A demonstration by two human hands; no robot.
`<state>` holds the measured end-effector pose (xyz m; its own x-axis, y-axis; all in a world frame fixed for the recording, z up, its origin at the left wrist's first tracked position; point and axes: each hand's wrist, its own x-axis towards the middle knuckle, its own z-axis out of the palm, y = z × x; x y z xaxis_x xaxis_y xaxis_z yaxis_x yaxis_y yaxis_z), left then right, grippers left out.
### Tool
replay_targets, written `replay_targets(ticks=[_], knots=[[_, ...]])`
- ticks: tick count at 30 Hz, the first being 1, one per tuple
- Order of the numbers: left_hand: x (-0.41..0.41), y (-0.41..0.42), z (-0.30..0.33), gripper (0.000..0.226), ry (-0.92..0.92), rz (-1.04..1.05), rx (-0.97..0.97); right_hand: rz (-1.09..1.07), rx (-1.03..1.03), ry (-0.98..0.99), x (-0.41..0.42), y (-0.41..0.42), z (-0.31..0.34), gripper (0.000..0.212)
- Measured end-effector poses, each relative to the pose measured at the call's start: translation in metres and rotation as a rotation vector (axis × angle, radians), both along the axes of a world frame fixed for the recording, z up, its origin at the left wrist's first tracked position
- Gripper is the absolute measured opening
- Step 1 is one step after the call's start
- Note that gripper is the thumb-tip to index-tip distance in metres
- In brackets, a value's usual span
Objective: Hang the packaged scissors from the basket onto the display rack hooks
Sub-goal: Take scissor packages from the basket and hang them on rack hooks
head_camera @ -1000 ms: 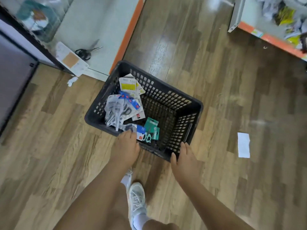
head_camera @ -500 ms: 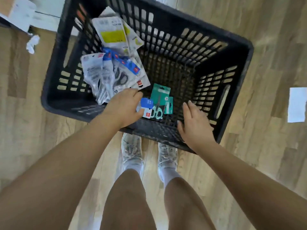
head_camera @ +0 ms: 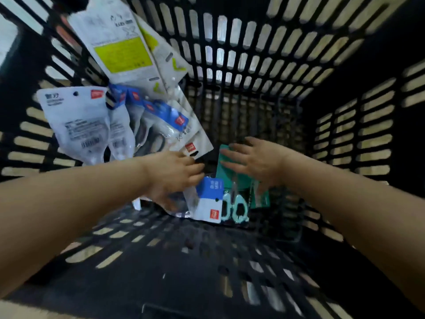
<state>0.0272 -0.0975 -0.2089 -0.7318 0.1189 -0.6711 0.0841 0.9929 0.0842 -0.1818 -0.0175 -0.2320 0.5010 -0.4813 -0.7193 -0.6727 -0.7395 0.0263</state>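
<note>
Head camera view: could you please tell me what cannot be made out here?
- Left hand: its fingers lie on the blue-and-white pack; motion blur hides any grip.
- Right hand: covers the teal pack.
- Pack labels: blurred, unreadable.
- Basket: rim cut off by frame edges.
- Display rack: out of view.

Basket [head_camera: 276, 54] walls close in on all sides; open only from above. Packs [head_camera: 128, 107] piled against left wall block that side. Teal pack [head_camera: 232, 180] sits mid-floor. Bare floor right of it, toward far wall.
</note>
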Motion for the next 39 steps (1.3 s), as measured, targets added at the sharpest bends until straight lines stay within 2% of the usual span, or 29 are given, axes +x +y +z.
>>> replay_targets(ticks=[2, 8, 13, 16, 21, 25, 27, 30, 32, 36, 39], knots=[[-0.002, 0.009, -0.017, 0.099, -0.103, 0.096, -0.011, 0.08, -0.039, 0.003, -0.005, -0.006, -0.014, 0.114], [0.0, 0.028, -0.029, 0.106, -0.105, 0.172, -0.021, 0.199, -0.075, -0.018, 0.004, -0.024, -0.021, 0.131], [-0.004, 0.039, -0.028, 0.103, -0.05, 0.338, -0.009, 0.208, -0.118, 0.0, 0.008, -0.016, -0.011, 0.119], [-0.006, 0.032, -0.033, 0.08, 0.008, 0.45, 0.064, 0.177, -0.118, -0.017, 0.0, -0.016, -0.006, 0.111], [-0.019, 0.018, -0.032, 0.033, -0.034, 0.821, 0.305, 0.107, -0.175, -0.073, -0.015, -0.018, -0.003, 0.099], [-0.018, 0.01, -0.029, 0.029, -0.008, 0.963, 0.375, -0.005, -0.203, -0.085, -0.021, -0.016, -0.003, 0.098], [-0.02, 0.003, -0.028, 0.027, 0.046, 1.035, 0.389, -0.04, -0.218, -0.065, -0.023, -0.015, -0.005, 0.1], [-0.025, -0.012, -0.024, 0.023, 0.206, 1.293, 0.489, -0.135, -0.281, -0.013, -0.029, -0.017, -0.007, 0.099], [-0.026, -0.02, -0.018, 0.019, 0.318, 1.44, 0.56, -0.216, -0.34, 0.015, -0.033, -0.018, -0.008, 0.093], [-0.03, -0.03, -0.009, 0.014, 0.53, 1.633, 0.564, -0.304, -0.419, 0.041, -0.033, -0.018, -0.011, 0.084], [-0.032, -0.04, -0.004, 0.027, 0.642, 1.776, 0.566, -0.273, -0.429, 0.047, -0.031, -0.021, -0.012, 0.083]])
